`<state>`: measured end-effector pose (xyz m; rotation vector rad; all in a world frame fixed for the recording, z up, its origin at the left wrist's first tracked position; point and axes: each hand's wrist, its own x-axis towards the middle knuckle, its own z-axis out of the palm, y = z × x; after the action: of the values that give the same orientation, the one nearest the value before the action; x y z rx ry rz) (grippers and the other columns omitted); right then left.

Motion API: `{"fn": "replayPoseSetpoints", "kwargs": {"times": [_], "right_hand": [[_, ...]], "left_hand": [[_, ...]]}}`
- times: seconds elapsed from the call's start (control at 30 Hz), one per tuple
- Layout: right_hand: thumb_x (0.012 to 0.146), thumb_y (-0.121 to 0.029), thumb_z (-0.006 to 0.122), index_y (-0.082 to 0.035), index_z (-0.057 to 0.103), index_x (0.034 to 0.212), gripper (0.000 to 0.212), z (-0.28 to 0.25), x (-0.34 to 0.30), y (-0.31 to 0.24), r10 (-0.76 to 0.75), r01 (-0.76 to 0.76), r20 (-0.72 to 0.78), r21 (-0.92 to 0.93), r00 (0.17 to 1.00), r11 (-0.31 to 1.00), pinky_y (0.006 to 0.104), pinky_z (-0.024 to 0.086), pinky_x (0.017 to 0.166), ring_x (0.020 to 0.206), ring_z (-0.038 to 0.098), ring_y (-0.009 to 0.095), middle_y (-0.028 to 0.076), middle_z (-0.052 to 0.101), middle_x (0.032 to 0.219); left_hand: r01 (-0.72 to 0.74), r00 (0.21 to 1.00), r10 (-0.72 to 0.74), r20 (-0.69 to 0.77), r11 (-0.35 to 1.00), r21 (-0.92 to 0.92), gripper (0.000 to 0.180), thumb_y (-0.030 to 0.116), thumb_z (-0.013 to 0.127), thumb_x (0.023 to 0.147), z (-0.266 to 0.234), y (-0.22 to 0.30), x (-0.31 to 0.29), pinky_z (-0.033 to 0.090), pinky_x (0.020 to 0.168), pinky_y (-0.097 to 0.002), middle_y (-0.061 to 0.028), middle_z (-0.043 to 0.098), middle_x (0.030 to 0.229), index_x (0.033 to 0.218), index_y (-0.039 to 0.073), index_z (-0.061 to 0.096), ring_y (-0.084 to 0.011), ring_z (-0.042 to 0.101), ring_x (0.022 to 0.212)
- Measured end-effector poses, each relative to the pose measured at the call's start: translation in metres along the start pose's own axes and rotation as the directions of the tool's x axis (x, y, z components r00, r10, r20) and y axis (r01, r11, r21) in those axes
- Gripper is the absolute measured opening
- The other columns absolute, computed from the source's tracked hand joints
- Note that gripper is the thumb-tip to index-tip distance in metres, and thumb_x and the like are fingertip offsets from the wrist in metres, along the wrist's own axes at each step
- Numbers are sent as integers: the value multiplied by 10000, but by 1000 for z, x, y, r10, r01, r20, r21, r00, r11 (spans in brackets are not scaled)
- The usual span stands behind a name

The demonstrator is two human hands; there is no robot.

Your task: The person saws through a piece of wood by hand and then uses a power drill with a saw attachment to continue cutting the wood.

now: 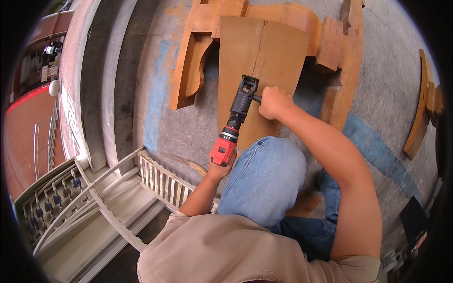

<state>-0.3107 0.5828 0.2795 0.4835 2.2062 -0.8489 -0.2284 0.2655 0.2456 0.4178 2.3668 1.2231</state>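
A red and black cordless drill [223, 150] with a black attachment [242, 100] on its front, which looks like a reciprocating saw adapter, points away from me over a brown wooden board [243, 52]. My left hand [222, 166] is wrapped round the drill's grip, mostly hidden under the red body. With my right hand [274, 103] I grip the side handle of the attachment. A dark line like a crack or cut runs down the board from its far edge toward the attachment's tip. Whether a blade touches the wood cannot be made out. My knee, in jeans, rests at the board's near end.
Curved wooden furniture parts [193, 70] surround the board, with a long beam [351, 70] on the right. Another curved wooden piece [417, 113] lies far right. At lower left stands a weathered white bench [163, 179]; concrete steps [111, 70] rise at left.
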Motion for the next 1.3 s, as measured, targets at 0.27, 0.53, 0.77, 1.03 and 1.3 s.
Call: {"fn": "replayPoseSetpoints", "kwargs": {"times": [0.27, 0.53, 0.77, 1.03, 1.3], "right_hand": [[882, -100, 665, -23, 779, 1134, 288, -1, -3, -3, 6, -6, 6, 13, 1000, 1000, 474, 569, 980, 1166, 718, 362, 206, 752, 1204], [884, -95, 670, -24, 776, 1142, 288, -2, -2, 3, -3, 3, 2, 27, 1000, 1000, 473, 575, 974, 1162, 721, 356, 202, 757, 1192], [887, -91, 667, -26, 773, 1147, 289, -3, -7, 2, -32, 33, -4, 7, 999, 999, 471, 585, 967, 1160, 722, 356, 196, 756, 1194], [873, -81, 672, -18, 736, 1193, 332, -1, -7, 6, -70, 70, -28, -1, 997, 998, 463, 595, 937, 1096, 733, 392, 204, 761, 1157], [722, -146, 845, -96, 660, 1243, 556, 8, -35, 3, -839, 728, -437, -451, 324, 517, 471, 350, 1127, 1380, 473, 275, 111, 556, 1406]], "left_hand": [[387, 917, -391, 81, 818, -426, 238, -10, 668, 952, 9, 42, 1, 505, 620, -270, -13, 633, 823, 1184, 35, 649, -96, 618, 685], [-357, 928, 371, 42, 850, 386, 256, 17, 674, 960, -11, -4, 4, 519, 602, -295, -42, 664, 853, 1216, 29, 670, -112, 653, 672], [167, 986, -167, 10, 977, -136, 262, -2, 661, 958, -2, 26, 3, 483, 571, -280, -24, 641, 788, 1218, 31, 668, -89, 606, 623], [-27, 999, 23, 41, 994, 108, 315, -14, 667, 939, -23, 11, 13, 460, 529, -274, 8, 606, 752, 1247, 55, 666, -75, 580, 577], [7, 998, -8, 56, 1000, 17, 335, -38, 636, 953, -21, 8, 8, 445, 505, -272, 10, 578, 724, 1280, 34, 650, -77, 557, 551]]}}
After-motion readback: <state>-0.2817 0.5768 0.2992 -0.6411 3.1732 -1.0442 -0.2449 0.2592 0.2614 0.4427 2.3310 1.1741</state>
